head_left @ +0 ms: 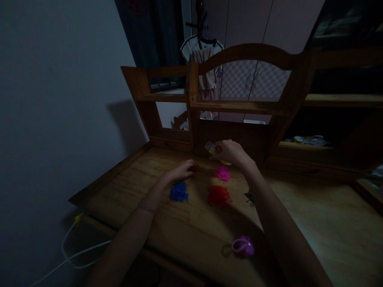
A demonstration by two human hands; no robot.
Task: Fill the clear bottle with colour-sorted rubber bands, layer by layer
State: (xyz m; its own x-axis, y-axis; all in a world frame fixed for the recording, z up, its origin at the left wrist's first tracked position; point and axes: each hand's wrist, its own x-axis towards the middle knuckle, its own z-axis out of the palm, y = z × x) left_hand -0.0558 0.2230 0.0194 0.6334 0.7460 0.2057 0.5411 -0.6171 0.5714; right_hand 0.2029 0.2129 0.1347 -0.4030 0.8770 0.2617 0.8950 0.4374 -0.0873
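The right hand (231,154) grips one clear container (210,147); the left hand (182,170) half-curls — any hold, I cannot tell. Below them on the counter (323,207) lie four: a blue heap (178,192), a pink heap (223,173), a red heap (219,197) and a dark heap (249,196).

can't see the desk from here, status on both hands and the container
Right hand holding clear container. Left hand near blue pile, hold unclear. Possible obstacle: pink pile near right hand.
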